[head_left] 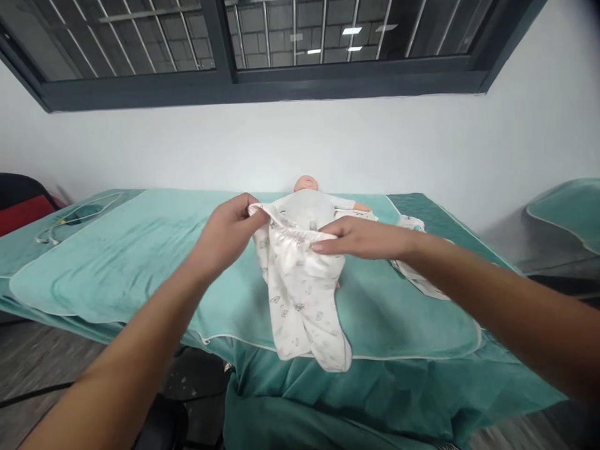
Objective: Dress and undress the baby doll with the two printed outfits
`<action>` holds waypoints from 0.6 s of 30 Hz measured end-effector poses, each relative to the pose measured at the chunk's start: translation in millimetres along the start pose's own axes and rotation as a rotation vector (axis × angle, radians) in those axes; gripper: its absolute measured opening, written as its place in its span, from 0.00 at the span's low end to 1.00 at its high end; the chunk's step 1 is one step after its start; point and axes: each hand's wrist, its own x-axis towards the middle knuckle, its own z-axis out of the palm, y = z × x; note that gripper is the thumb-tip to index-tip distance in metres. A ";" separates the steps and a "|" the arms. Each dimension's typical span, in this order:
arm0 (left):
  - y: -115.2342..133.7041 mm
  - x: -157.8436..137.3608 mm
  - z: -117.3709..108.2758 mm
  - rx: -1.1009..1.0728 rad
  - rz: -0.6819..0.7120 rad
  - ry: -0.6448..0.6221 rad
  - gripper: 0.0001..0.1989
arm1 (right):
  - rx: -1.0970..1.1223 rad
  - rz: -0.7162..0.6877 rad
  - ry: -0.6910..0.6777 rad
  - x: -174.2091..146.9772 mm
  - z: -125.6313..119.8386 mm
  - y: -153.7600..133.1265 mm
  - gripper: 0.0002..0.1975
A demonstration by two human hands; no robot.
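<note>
Both hands grip the waistband of a small pair of white printed cotton baby trousers [300, 294] and hold it stretched open. The left hand [227, 234] is closed on the band's left end, thumb and curled fingers pinching the fabric. The right hand [360, 237] lies flatter, its fingers folded over the band's right side with the cloth caught beneath them.

From the opened band the trousers hang down toward the person, and the leg ends rest on a teal towel with white piping [140, 262], reaching just past its near edge. A baby doll in a pale grey bodysuit [307, 203] lies on its back right behind the waistband, head pointing to the white wall [422, 150]; its lower body is hidden by the garment and the hands. Another piece of white printed cloth [417, 275] is spread beneath the doll and shows under the right forearm.

The towel covers a long table draped in darker green fabric [356, 387]. Near its far left corner lies a thin pale cable [70, 219]. A dark-framed window [262, 62] runs above the wall.
</note>
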 end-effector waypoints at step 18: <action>-84.4 -21.1 58.5 0.199 0.096 0.531 0.10 | 0.479 0.214 -0.089 105.3 33.2 88.0 0.18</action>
